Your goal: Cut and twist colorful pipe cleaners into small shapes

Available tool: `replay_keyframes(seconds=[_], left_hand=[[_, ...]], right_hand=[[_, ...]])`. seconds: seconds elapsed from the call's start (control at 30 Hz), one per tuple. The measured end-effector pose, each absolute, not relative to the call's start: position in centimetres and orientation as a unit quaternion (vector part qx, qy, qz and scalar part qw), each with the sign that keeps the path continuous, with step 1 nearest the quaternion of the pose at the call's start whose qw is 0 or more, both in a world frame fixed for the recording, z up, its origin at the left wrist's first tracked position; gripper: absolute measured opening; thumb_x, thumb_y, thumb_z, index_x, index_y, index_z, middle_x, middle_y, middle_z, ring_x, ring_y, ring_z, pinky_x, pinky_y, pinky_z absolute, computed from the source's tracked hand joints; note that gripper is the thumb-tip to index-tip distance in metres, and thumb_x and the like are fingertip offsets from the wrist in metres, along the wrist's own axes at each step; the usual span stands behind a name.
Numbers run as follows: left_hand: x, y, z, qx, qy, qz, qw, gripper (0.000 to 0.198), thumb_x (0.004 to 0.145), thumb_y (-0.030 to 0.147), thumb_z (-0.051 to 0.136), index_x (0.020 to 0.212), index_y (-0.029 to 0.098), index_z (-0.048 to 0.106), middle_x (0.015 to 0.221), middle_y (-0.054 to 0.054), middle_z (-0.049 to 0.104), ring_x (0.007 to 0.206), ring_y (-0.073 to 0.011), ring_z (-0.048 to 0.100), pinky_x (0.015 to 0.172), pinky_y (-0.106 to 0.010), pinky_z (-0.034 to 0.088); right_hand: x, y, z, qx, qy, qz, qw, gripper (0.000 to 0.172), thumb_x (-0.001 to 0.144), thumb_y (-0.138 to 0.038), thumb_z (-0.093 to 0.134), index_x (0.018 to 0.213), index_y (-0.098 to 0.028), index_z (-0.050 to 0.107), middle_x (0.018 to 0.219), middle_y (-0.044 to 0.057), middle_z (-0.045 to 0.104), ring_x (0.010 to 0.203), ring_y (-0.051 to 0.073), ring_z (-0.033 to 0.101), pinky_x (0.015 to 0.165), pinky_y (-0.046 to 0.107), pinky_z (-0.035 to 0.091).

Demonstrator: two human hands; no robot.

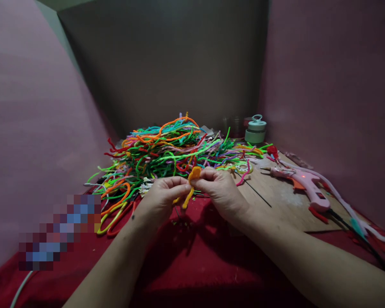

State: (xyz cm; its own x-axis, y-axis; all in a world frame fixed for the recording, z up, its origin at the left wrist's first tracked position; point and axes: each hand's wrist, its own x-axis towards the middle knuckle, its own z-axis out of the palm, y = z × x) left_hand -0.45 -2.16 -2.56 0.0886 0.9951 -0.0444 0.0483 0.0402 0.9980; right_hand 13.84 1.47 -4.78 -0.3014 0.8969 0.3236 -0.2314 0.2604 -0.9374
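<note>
Both my hands meet above the red cloth, pinching one orange-yellow pipe cleaner (195, 173). It is bent into a small flat loop at the top, with a tail hanging down between the hands. My left hand (163, 194) grips it low on the left, thumb and index finger pressed together. From the right, my right hand (221, 188) holds the looped part between thumb and fingers. Just behind the hands rises a big tangled heap of colourful pipe cleaners (167, 149). Some of my left fingers are hidden, and so is part of the piece's lower end.
A pink glue gun (301, 182) with a small red light lies on a wooden board (282, 214) at the right, its cord trailing off. A thin dark rod (255, 191) lies on the board. A pale green lidded bottle (256, 130) stands behind. Red cloth (192, 273) covers the table.
</note>
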Motion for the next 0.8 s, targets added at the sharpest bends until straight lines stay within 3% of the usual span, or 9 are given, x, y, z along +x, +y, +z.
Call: replay_keyframes(seconds=[0.17,0.37,0.47,0.53,0.6,0.73,0.8], left_hand=[[1.0,-2.5,-2.7,0.595,0.575,0.447,0.341,0.016,0.069,0.027,0.057,0.059,0.016,0.052,0.046,0.005,0.046,0.041,-0.0072,0.038,0.043,-0.021,0.029],[2.0,-2.8,-3.5,0.734,0.573,0.319,-0.177,0.020,0.077,0.021,0.047,0.058,0.018,0.051,0.056,-0.001,0.050,0.055,-0.0127,0.045,0.058,-0.027,0.030],[2.3,-2.8,-3.5,0.760,0.534,0.260,-0.263,0.024,0.080,0.020,0.043,0.059,0.018,0.053,0.056,-0.003,0.049,0.057,-0.0149,0.046,0.064,-0.031,0.030],[2.3,-2.8,-3.2,0.759,0.538,0.282,-0.236,0.025,0.081,0.021,0.043,0.059,0.018,0.054,0.057,-0.004,0.050,0.060,-0.0156,0.048,0.069,-0.032,0.031],[2.0,-2.7,-2.8,0.742,0.557,0.350,-0.126,0.022,0.080,0.027,0.047,0.062,0.017,0.058,0.063,-0.005,0.056,0.067,-0.0168,0.052,0.072,-0.032,0.034],[0.2,-2.3,-1.7,0.596,0.549,0.493,0.318,0.028,0.077,0.039,0.049,0.076,0.016,0.065,0.081,-0.008,0.066,0.078,-0.0210,0.059,0.069,-0.031,0.042],[-0.8,-2.0,-1.5,0.525,0.502,0.490,0.482,0.028,0.074,0.038,0.053,0.080,0.014,0.066,0.084,-0.010,0.067,0.078,-0.0220,0.060,0.069,-0.032,0.045]], right_hand=[[13.6,1.3,-5.0,-0.304,-0.575,0.529,0.545,0.011,0.065,-0.023,0.060,0.060,-0.014,0.063,0.064,0.000,0.055,0.061,0.010,0.047,0.058,0.024,0.038],[13.0,1.3,-5.3,-0.291,-0.484,0.617,0.547,0.009,0.060,-0.022,0.062,0.059,-0.014,0.058,0.056,-0.004,0.051,0.055,0.008,0.043,0.055,0.023,0.034],[13.0,1.3,-5.2,-0.291,-0.452,0.634,0.557,0.014,0.056,-0.022,0.065,0.053,-0.014,0.054,0.050,-0.006,0.045,0.050,0.007,0.038,0.053,0.023,0.032],[13.1,1.5,-5.1,-0.284,-0.443,0.645,0.555,0.013,0.055,-0.021,0.066,0.054,-0.014,0.054,0.049,-0.006,0.045,0.049,0.006,0.036,0.052,0.023,0.030],[13.3,1.7,-5.1,-0.267,-0.437,0.666,0.543,0.011,0.056,-0.021,0.065,0.057,-0.014,0.057,0.051,-0.006,0.047,0.049,0.006,0.036,0.051,0.023,0.029],[13.5,2.1,-5.1,-0.233,-0.438,0.695,0.520,0.013,0.058,-0.022,0.066,0.066,-0.013,0.063,0.056,-0.004,0.053,0.049,0.005,0.038,0.051,0.022,0.029],[13.5,2.2,-5.1,-0.210,-0.439,0.710,0.509,0.016,0.058,-0.023,0.067,0.070,-0.013,0.065,0.061,-0.002,0.058,0.051,0.007,0.044,0.054,0.023,0.034]])
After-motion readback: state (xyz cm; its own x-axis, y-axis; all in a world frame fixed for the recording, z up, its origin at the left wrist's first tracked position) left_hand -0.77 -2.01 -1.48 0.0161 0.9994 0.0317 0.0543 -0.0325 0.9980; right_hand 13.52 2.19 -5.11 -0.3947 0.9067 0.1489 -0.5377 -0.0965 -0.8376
